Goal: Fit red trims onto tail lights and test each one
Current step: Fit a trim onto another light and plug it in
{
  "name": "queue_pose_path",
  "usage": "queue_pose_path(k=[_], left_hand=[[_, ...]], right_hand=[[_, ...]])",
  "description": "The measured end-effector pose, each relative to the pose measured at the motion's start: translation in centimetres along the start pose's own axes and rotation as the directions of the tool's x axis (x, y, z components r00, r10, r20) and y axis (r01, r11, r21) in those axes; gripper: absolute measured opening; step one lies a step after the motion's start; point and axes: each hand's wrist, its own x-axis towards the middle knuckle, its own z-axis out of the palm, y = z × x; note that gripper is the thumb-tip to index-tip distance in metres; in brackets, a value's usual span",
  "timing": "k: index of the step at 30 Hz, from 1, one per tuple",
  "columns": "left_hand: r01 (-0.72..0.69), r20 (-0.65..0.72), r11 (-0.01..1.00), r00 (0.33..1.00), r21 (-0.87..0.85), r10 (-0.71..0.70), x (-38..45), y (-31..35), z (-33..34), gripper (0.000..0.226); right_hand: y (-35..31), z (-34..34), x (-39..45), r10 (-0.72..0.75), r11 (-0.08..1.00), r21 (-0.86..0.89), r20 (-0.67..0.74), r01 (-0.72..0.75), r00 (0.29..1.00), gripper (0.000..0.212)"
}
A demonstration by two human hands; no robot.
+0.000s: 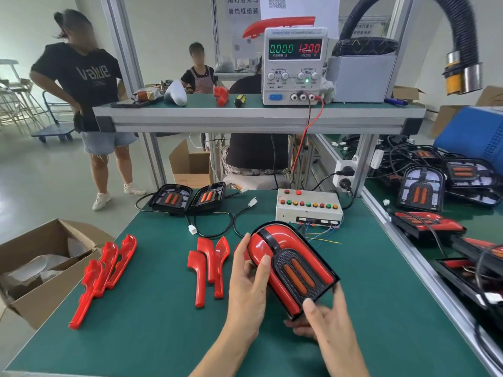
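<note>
Above the green mat I hold a tail light [291,265] with red trims fitted on both sides of its black centre and two orange lenses. My left hand [249,278] grips its left edge, thumb on the red face. My right hand [318,319] grips its near bottom corner, thumb on the black rim. Loose red trims lie on the mat in two groups, one at the left [104,270] and one in the middle [209,263]. Two bare tail lights [187,198] with cables sit at the mat's far edge.
A test box [309,206] with coloured buttons stands behind the held light. A power supply [294,66] on the upper shelf reads 12.00 V. An open carton [35,265] is at the left. Tail lights [435,186] are piled on the right bench. Two people stand beyond the bench.
</note>
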Motion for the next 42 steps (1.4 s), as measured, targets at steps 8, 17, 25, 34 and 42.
queue_pose_path(k=[8,17,25,34,42], left_hand=[[-0.052,-0.013,0.997,0.998,0.055,0.053,-1.2,-0.1,0.7,0.046],[0.055,-0.040,0.994,0.998,0.096,-0.052,-2.0,-0.3,0.4,0.046],[0.116,-0.056,0.988,0.992,0.106,-0.111,-2.3,0.0,0.2,0.048],[0.124,-0.001,0.902,0.991,0.413,-0.135,-2.9,0.1,-0.6,0.077],[0.218,-0.293,0.629,0.956,0.746,0.016,-2.5,1.2,0.1,0.035]], right_hand=[[0.4,1.4,-1.1,-0.053,0.977,0.198,-0.133,0.079,0.990,0.129],[0.4,1.8,-1.1,-0.067,0.990,0.114,-0.125,0.081,0.990,0.131],[0.0,1.2,-1.1,-0.119,0.993,0.000,-0.162,0.120,0.980,0.064],[0.7,1.0,-0.7,-0.151,0.982,0.089,-0.140,0.165,0.978,0.065],[1.0,1.1,-0.7,-0.161,0.982,0.079,-0.146,0.174,0.976,0.066]])
